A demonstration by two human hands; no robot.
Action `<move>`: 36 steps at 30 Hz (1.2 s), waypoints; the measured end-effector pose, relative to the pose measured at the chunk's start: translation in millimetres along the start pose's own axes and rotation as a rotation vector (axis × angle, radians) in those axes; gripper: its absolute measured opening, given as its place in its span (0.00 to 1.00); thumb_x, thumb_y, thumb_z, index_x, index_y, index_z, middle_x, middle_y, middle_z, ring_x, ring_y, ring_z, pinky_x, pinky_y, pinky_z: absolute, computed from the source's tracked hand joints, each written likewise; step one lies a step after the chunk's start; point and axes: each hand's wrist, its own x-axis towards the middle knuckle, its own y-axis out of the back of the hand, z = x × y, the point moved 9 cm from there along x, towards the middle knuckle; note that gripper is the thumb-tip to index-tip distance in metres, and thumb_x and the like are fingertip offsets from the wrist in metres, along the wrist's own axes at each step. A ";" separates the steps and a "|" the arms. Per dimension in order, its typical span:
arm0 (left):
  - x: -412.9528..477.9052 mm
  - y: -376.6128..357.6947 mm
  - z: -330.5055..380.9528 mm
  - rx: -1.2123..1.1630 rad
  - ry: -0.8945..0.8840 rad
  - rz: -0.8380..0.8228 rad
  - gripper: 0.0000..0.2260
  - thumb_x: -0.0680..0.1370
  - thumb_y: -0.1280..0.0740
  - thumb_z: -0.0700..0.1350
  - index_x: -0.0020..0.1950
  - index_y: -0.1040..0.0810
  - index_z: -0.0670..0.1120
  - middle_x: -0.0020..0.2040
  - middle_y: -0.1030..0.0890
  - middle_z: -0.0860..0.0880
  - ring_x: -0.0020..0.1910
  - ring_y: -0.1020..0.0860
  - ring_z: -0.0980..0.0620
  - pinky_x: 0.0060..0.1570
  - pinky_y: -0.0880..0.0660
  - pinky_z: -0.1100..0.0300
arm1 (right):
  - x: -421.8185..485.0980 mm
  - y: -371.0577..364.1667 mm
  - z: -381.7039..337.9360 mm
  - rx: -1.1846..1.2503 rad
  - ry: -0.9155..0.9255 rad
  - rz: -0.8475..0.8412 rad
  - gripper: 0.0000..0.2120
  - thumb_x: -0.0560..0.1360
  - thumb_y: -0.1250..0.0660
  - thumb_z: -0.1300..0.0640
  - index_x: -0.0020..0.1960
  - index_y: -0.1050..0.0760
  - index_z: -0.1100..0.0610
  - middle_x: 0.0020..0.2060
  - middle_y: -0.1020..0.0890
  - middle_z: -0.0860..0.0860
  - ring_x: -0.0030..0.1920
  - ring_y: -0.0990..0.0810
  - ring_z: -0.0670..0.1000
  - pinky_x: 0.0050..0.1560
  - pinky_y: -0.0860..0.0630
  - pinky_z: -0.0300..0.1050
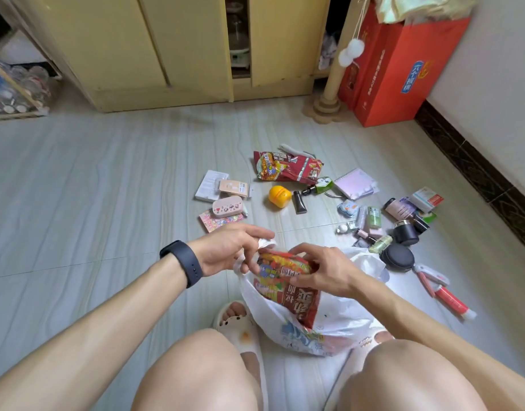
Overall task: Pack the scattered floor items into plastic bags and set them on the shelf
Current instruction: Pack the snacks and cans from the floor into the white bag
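Note:
A white plastic bag (329, 324) stands open on the floor between my feet. A red noodle packet (288, 289) sits partly inside it. My left hand (228, 247) pinches the bag's handle at the near left rim. My right hand (323, 268) grips the top of the noodle packet. Further out on the tiles lie a second red noodle packet (288, 169), a yellow round container (279, 196), a pink case (227, 206), a purple notepad (355, 183) and several small cosmetic jars and tubes (403, 229).
A yellow cabinet (166, 48) stands along the back wall, one door ajar. A red carton (400, 72) and a cat scratching post (332, 93) are at the back right. A rack of jars (15, 87) is at the far left. A red-and-white tube (451, 301) lies to the right.

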 end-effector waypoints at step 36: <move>40.7 -115.1 31.6 1.755 -0.472 0.070 0.16 0.75 0.36 0.53 0.63 0.23 0.57 0.65 0.24 0.53 0.67 0.32 0.49 0.65 0.39 0.51 | -119.2 70.0 27.2 -0.659 0.103 0.737 0.07 0.69 0.27 0.55 0.34 0.18 0.54 0.48 0.16 0.50 0.64 0.23 0.62 0.57 0.27 0.55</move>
